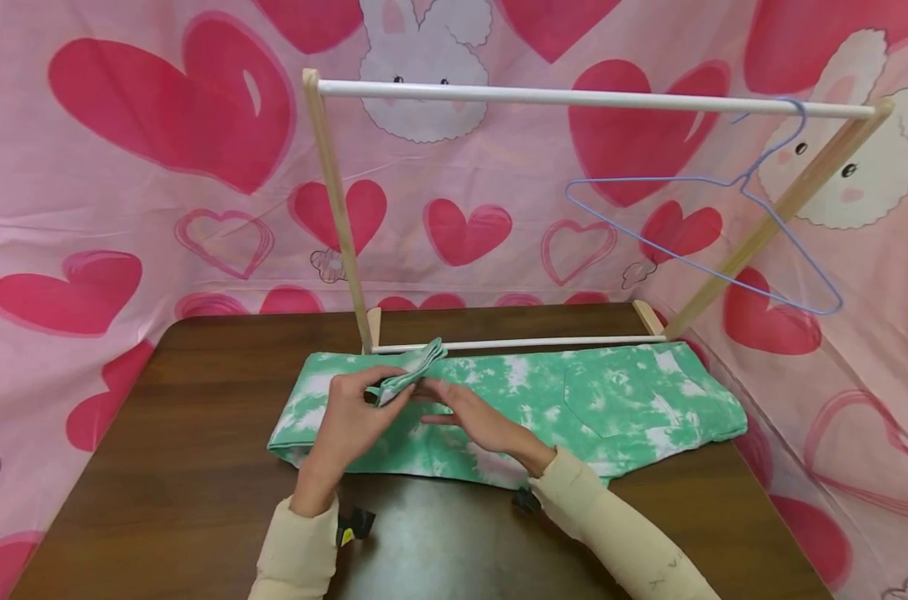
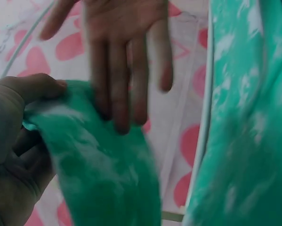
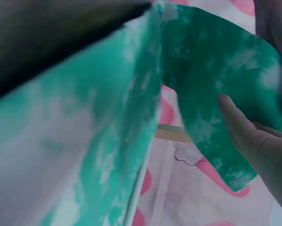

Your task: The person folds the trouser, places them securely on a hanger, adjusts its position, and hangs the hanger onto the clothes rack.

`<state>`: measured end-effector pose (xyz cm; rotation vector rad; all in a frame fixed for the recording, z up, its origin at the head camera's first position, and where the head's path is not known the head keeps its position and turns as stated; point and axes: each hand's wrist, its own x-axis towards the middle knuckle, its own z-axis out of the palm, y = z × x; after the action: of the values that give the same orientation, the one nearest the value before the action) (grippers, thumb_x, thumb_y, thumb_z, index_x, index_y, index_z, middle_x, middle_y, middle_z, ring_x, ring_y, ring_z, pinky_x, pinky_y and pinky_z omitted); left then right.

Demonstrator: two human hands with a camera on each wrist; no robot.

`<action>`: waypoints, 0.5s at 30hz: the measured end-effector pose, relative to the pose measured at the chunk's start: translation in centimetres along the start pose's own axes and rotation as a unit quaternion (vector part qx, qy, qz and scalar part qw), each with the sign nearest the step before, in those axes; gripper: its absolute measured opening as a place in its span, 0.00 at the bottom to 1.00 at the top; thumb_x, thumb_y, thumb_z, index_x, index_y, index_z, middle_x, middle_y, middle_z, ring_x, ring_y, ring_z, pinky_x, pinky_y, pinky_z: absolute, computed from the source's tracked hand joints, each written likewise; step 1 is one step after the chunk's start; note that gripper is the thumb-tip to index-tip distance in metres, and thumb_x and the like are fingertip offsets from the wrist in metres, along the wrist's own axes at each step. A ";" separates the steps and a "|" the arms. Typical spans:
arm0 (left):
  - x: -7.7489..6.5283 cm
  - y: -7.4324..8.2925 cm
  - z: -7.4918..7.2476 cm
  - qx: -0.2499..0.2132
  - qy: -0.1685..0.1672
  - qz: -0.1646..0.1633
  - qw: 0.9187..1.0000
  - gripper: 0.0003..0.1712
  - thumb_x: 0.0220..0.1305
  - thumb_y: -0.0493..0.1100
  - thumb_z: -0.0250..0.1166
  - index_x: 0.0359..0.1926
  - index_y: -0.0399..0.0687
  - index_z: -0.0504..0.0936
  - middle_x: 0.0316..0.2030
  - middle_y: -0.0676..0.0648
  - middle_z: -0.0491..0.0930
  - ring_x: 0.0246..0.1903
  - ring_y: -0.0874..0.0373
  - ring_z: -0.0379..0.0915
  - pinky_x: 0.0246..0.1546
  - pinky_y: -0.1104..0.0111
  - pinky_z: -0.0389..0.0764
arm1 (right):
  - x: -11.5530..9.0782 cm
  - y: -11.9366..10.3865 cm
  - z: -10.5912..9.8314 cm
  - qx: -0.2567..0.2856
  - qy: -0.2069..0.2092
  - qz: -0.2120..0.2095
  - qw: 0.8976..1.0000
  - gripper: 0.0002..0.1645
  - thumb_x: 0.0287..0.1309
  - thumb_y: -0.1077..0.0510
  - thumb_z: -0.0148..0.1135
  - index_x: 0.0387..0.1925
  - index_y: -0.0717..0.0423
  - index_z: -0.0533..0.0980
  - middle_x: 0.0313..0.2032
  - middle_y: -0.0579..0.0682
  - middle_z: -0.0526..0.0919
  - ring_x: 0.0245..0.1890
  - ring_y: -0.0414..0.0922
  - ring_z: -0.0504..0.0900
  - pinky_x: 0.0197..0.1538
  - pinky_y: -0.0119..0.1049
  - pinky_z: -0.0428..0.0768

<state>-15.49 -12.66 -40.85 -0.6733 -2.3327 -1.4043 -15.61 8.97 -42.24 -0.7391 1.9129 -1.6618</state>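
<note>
While the green-and-white garment (image 1: 529, 408) lies lengthwise on the dark wooden table (image 1: 161, 450), just in front of the rack (image 1: 596, 97), the left hand (image 1: 352, 417) holds a narrow folded strip (image 1: 416, 372) of matching cloth before the rack's left foot, pinching it between thumb and fingers. Just beside it, also in front of the rack, the right hand (image 1: 479, 417) has straight fingers, their tips partly hidden. A blue hanger (image 1: 649, 179) hangs near the right end of the rack's top bar; a pink backdrop (image 1: 198, 200) with hearts and rabbits fills the space behind the rack.

Seen from the left wrist, the strip curves down to one side of the rack's white bar, the garment to the other. The left thumb grips the strip's edge; the blurred right hand has its middle fingers close together, with thumb and little finger spread away. I cannot tell whether they touch the cloth.

Seen from the right wrist, the garment runs along the rack's bar, and the strip overlaps the rack's wooden part. One digit rests against the strip; I cannot tell whose.
</note>
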 end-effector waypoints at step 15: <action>-2.4 -1.2 1.9 0.010 -0.064 0.053 0.997 0.23 0.45 0.30 0.82 0.46 0.42 0.90 0.41 0.48 0.90 0.37 0.58 0.86 0.38 0.64 0.87 | 1.8 0.0 -0.2 0.032 0.142 0.050 0.988 0.24 0.79 0.50 0.49 0.47 0.70 0.78 0.38 0.58 0.86 0.40 0.45 0.88 0.48 0.55 0.85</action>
<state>-14.26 -11.97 -43.81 -0.8908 -2.3662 -1.3246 -17.01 7.88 -42.30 -0.3888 2.0367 -1.8353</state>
